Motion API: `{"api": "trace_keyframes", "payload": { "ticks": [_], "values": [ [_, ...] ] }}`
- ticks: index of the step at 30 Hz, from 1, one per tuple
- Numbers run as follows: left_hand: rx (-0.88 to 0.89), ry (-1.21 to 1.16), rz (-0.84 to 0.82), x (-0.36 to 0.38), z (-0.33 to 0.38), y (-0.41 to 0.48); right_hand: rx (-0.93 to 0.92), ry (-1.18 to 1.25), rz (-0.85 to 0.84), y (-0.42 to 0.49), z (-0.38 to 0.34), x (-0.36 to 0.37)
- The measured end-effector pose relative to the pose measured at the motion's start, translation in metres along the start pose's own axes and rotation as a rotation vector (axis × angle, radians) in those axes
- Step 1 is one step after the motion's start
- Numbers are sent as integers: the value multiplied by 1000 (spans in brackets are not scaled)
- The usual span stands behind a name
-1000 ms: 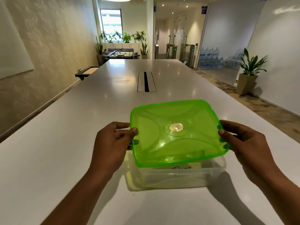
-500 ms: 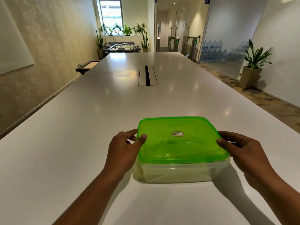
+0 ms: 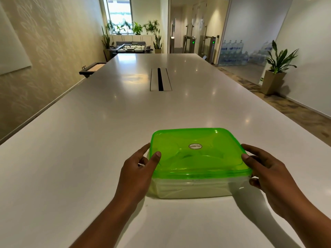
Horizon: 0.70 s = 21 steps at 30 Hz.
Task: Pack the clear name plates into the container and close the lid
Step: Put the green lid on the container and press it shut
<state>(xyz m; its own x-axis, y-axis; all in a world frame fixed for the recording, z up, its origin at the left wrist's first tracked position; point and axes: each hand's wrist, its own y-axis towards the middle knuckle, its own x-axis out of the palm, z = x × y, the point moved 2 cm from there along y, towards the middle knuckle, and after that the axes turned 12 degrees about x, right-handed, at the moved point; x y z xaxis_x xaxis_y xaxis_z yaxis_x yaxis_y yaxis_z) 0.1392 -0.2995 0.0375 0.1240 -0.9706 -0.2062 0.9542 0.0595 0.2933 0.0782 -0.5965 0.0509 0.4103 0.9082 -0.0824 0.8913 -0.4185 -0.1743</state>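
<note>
Pinched with the left hand (image 3: 138,173) the left edge of the green lid (image 3: 197,154): thumb laid on top, fingers curled down beside the rim. Gripped the right edge the same way with the right hand (image 3: 268,173), thumb on top of the rim, fingers curled below against the wall of the container (image 3: 193,188). Found the lid lying level over the clear container, covering it from edge to edge; could not tell whether snapped fully home. Noted a small round sticker (image 3: 195,146) near the lid's middle. Made out pale flat layers low inside through the cloudy wall, but could not tell them for the clear name plates. Saw the container standing on the near part of a long white table (image 3: 89,140), between the two hands. Farther along the tabletop, noted a cable slot (image 3: 160,79) set in the middle. Beyond the far end, spotted a foosball table (image 3: 133,47) and leafy plants (image 3: 138,28) under a window (image 3: 120,9); off to the right, a potted plant (image 3: 275,72) on the floor and stacked water bottles (image 3: 232,51).
</note>
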Motion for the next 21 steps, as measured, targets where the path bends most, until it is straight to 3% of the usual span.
{"api": "trace_keyframes", "payload": {
  "ticks": [7,13,21],
  "values": [
    [20,-26,18,0,2,-7,73,64,-53,-7,-3,-1],
    [21,-128,73,5,6,-17,36,59,18,-8,1,-3],
    [17,-83,114,6,6,-24,36,57,25,-13,3,0]
  ]
}}
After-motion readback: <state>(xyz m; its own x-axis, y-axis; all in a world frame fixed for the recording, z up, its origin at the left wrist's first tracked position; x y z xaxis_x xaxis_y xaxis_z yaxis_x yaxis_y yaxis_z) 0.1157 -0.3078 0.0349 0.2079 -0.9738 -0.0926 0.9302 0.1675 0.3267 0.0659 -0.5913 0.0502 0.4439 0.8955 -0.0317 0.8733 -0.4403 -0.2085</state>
